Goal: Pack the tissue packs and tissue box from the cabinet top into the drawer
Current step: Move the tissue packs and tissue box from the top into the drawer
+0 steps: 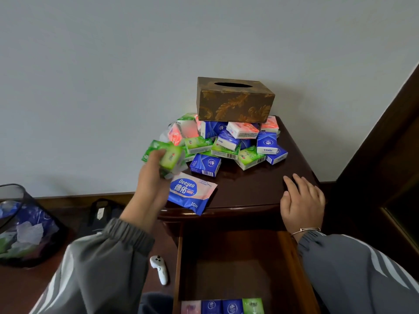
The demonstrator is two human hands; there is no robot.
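A pile of green, blue and pink tissue packs (pixel 229 143) covers the back of the dark wooden cabinet top (pixel 249 189). A brown tissue box (pixel 234 99) with a gold leaf pattern rests on the pile. My left hand (pixel 154 175) is closed around green tissue packs (pixel 166 156) at the pile's left edge, blurred. A flat blue Deeyeo wipes pack (pixel 191 193) lies at the front left corner. My right hand (pixel 301 200) lies flat on the front right edge, fingers apart. Below, the open drawer (pixel 233 264) holds a row of packs (pixel 223 305) at its near end.
A black mesh waste bin (pixel 25 227) with wrappers stands on the floor at the left. A white controller (pixel 159 269) lies on the floor beside the drawer. A dark bag (pixel 99 214) leans on the baseboard. A dark wooden frame (pixel 390 155) rises at the right.
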